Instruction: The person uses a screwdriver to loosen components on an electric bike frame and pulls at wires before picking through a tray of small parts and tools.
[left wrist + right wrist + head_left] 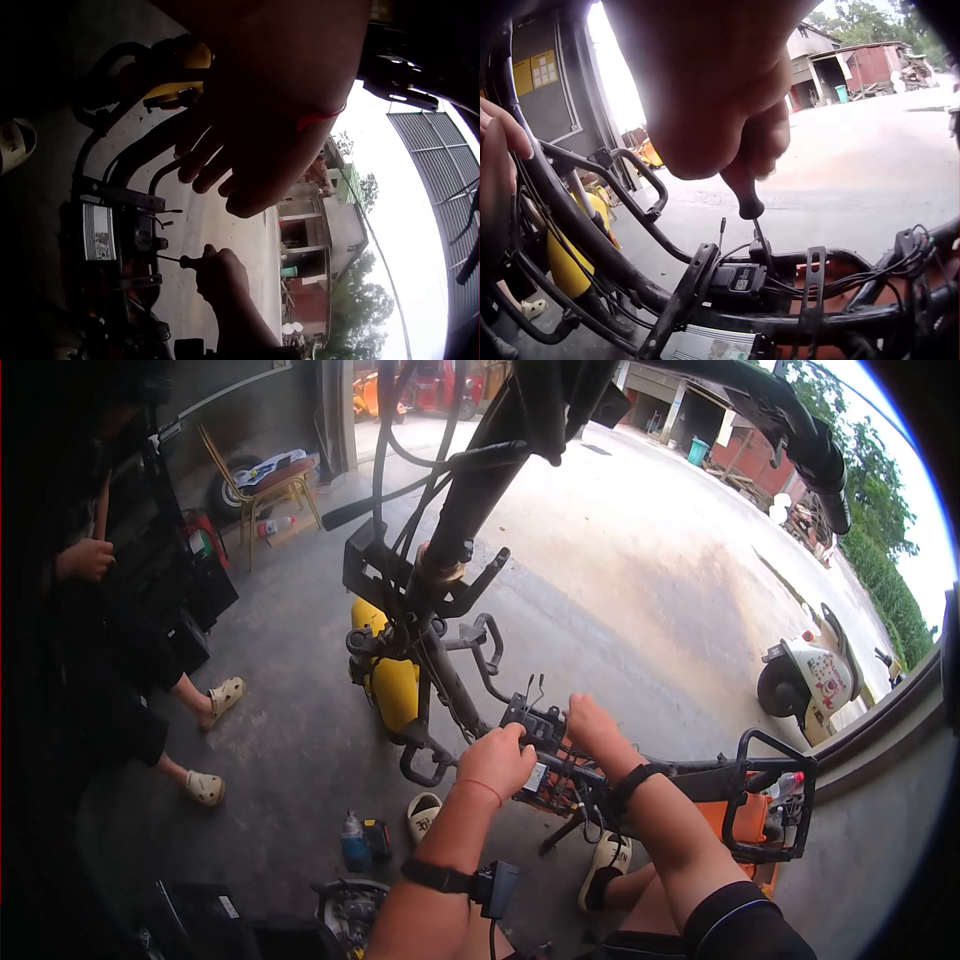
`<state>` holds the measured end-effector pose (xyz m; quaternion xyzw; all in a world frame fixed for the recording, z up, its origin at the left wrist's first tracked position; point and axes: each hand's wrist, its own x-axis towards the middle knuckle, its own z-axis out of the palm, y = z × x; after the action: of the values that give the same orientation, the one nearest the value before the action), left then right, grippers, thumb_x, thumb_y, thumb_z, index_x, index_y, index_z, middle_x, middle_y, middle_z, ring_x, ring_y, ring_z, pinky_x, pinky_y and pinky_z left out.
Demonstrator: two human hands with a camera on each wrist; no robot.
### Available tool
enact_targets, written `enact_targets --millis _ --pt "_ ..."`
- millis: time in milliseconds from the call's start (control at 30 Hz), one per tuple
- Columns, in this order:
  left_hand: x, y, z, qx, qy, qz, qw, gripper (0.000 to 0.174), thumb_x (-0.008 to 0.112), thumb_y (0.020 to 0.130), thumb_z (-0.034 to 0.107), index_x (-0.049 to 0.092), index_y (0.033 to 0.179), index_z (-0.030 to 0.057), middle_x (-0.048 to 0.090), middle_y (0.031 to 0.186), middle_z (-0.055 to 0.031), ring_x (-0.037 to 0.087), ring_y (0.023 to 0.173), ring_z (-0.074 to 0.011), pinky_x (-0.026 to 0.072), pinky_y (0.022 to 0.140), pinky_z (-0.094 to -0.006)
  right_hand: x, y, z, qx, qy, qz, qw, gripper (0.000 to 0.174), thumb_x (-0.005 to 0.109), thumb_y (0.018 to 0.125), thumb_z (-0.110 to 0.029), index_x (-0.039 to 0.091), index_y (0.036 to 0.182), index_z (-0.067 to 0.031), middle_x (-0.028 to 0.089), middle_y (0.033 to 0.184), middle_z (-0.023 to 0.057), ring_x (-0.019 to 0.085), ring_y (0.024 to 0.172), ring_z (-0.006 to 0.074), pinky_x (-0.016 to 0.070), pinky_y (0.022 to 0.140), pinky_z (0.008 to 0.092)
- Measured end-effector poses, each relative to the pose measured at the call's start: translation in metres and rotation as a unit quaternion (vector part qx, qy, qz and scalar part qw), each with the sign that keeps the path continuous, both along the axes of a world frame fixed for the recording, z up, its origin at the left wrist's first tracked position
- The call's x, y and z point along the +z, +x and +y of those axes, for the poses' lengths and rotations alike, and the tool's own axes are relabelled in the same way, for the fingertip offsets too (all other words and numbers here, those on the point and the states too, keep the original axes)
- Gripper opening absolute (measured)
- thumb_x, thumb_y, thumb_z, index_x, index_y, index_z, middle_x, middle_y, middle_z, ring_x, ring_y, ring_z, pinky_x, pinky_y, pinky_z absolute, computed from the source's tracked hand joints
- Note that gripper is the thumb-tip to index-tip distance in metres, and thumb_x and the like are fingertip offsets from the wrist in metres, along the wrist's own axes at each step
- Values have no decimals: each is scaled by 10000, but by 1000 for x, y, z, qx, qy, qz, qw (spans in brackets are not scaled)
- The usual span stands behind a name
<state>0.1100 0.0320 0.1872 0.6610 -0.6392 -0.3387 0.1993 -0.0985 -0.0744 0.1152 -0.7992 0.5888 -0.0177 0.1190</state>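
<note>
My right hand point(592, 725) grips a screwdriver point(742, 193) by its black handle. Its thin shaft points down at the frame rail beside a small black box point(739, 279) with several wires. My left hand point(490, 765) is at the bare motorbike frame point(615, 259), its loosely bent fingers point(214, 169) overlapping the main tube in the left wrist view. Beside the black box, between the tubes, sits a silver finned box point(97, 232) with a label. Slotted metal brackets point(813, 289) cross the frame near both boxes.
A yellow part point(392, 685) sits at the frame's front. On the floor are a blue bottle point(354, 842) and dark machine parts point(350, 910). At left stands another person point(90, 560) near a chair point(262, 485). A white scooter point(815, 675) is parked at right.
</note>
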Motion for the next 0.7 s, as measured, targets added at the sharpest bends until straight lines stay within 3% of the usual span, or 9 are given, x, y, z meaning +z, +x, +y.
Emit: enact_targets --millis 100,167,300,400,467,500,600,667,700 --pt "1 1 2 -2 -5 2 1000 396 597 879 297 631 1200 68 677 1117 -182 650 1046 -352 510 914 -452 23 9 4 -97 91 46 990 277 555 918 -139 477 1138 11 539 1148 270 620 990 454 517 827 502" --pt "5 2 1 -3 4 7 1000 397 603 879 296 629 1202 66 678 1111 -180 649 1043 -352 509 914 -451 26 8 4 -87 35 22 995 293 605 916 -228 509 1054 12 602 1066 265 612 973 457 508 808 503" --pt "-1 1 -2 -4 0 9 1000 401 601 885 304 625 1205 64 676 1116 -176 645 1051 -349 507 920 -451 -1 -4 -5 -39 -56 -12 998 337 581 941 -318 522 1043 -2 651 1007 259 634 935 456 511 789 510" --pt "-4 -1 3 10 -33 0 999 375 615 888 280 641 1186 54 698 1030 -155 666 972 -327 518 860 -418 -2 -3 -9 11 -12 2 1000 304 554 941 -266 520 1110 -15 622 1123 253 620 1041 434 510 854 497" --pt "1 -3 3 1 -32 -16 999 381 617 886 279 640 1193 53 697 1029 -151 666 963 -324 517 857 -417 19 8 -8 -101 94 8 990 347 581 921 -257 473 1124 3 574 1157 269 587 1055 469 495 845 510" --pt "-1 -3 4 -2 -32 -17 999 381 617 886 279 640 1193 53 697 1029 -151 666 963 -324 517 857 -417 24 12 -5 -104 95 7 990 347 581 921 -257 473 1124 3 574 1157 269 587 1055 469 495 845 510" --pt "-5 -1 2 -9 -26 -3 1000 389 619 884 281 637 1200 54 697 1021 -145 665 957 -324 517 853 -416 22 12 -4 -92 20 19 995 289 559 937 -235 499 1105 -8 614 1114 268 615 1032 453 508 844 508" --pt "-4 1 1 -1 -32 -9 999 399 619 884 287 633 1206 52 697 1016 -144 665 958 -324 518 852 -414 8 8 -8 -9 -3 0 1000 383 541 969 -378 518 1101 -19 653 1077 257 631 1012 447 510 832 507" --pt "-4 2 1 -3 -30 -9 1000 399 619 884 287 633 1206 52 697 1016 -144 665 958 -324 518 852 -414 1 6 -11 -11 -1 -1 1000 383 541 969 -378 518 1101 -19 653 1077 257 631 1012 447 510 832 507"
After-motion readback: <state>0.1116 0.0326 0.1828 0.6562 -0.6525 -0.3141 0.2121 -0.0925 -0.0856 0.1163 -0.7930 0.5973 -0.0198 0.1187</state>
